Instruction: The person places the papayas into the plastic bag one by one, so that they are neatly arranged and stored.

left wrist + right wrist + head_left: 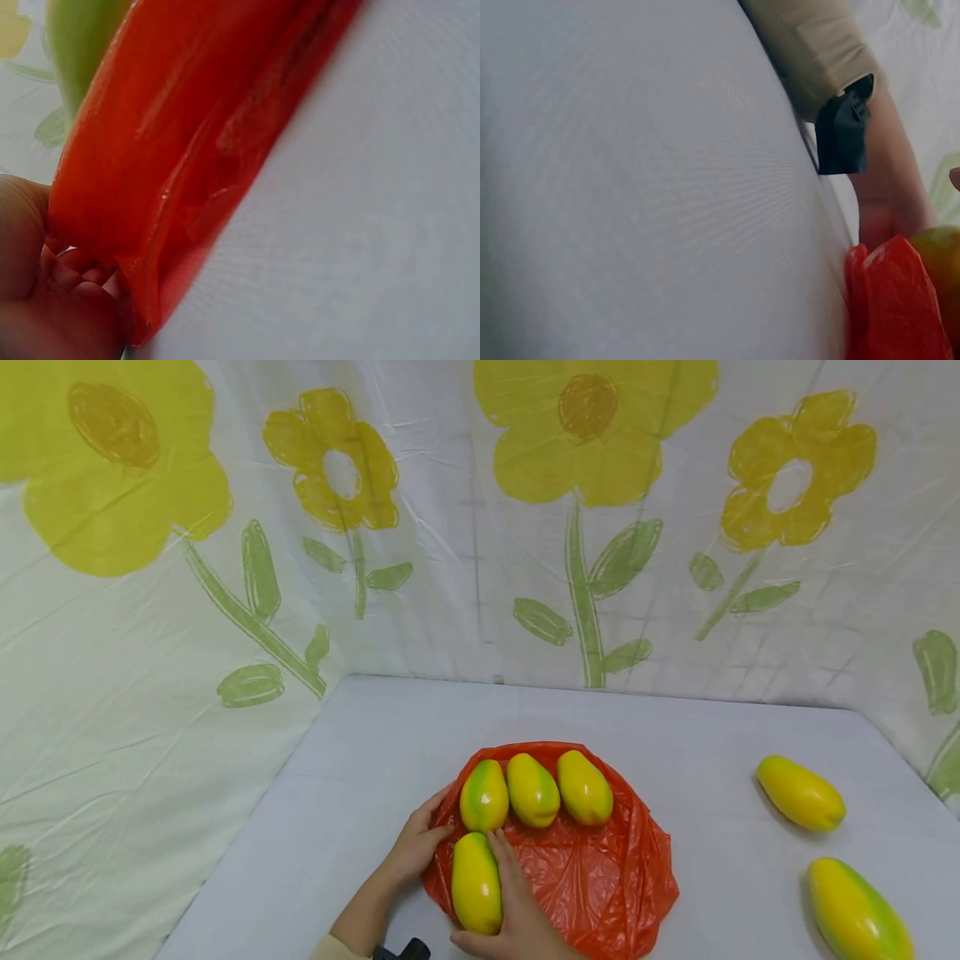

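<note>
Person at a white table (360, 735), both hands busy at a red plastic bag (577, 885). The bag lies spread and crumpled, mouth up, near edge of the table, about mid-frame in the head view.

Right hand (517, 910): partly closed round the front fruit (476, 885), fingers along its right side and far end, thumb at its near end. That fruit is yellow with a green streak, sits at the near left of the bag, long side pointing away from the person. Can't tell whether its weight is on the bag or in the hand.

Left hand (420, 843): at the bag's left side, thumb and bent fingers pinching the red film; the left wrist view shows the film between them.

Three more fruits in a row at the far side of the bag: left fruit (483, 796), green stripe, directly beyond the front fruit; middle fruit (533, 790); right fruit (585, 788), just beside the middle one.

Two loose ones on the table, well right of the bag: far loose fruit (801, 793), mostly yellow, and near loose fruit (860, 910), greenish along one side.

Beige sleeve (817, 60) and black device (844, 131) on the left forearm. White backdrop (450, 585) behind, printed with yellow flowers.
</note>
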`<state>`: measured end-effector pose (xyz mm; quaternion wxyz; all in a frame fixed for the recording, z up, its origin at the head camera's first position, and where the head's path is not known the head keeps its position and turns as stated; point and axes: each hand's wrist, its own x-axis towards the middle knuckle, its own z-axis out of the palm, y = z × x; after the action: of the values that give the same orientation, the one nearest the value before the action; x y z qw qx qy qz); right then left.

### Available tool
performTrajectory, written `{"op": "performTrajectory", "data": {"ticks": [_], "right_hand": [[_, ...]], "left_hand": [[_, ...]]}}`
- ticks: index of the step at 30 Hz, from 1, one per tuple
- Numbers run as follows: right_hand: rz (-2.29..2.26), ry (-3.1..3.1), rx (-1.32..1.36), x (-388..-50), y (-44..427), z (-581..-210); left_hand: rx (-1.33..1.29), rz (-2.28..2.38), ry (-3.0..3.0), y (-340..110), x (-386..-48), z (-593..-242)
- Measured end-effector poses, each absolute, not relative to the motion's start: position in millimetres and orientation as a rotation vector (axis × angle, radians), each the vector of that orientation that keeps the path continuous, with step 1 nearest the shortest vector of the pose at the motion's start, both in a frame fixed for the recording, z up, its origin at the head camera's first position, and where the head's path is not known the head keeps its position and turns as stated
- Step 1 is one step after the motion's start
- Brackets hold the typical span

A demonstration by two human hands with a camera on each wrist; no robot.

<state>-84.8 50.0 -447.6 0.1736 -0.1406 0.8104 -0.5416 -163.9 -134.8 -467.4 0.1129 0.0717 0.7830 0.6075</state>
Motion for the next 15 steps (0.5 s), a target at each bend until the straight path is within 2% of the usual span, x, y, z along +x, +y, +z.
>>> {"op": "performTrajectory", "data": {"ticks": [15], "right_hand": [[-1.495,2.38,-0.287,-87.6,59.0,-437.5]], "left_hand": [[0.221,1.821,2.259,-135.9,-165.2,-467.8]]}}
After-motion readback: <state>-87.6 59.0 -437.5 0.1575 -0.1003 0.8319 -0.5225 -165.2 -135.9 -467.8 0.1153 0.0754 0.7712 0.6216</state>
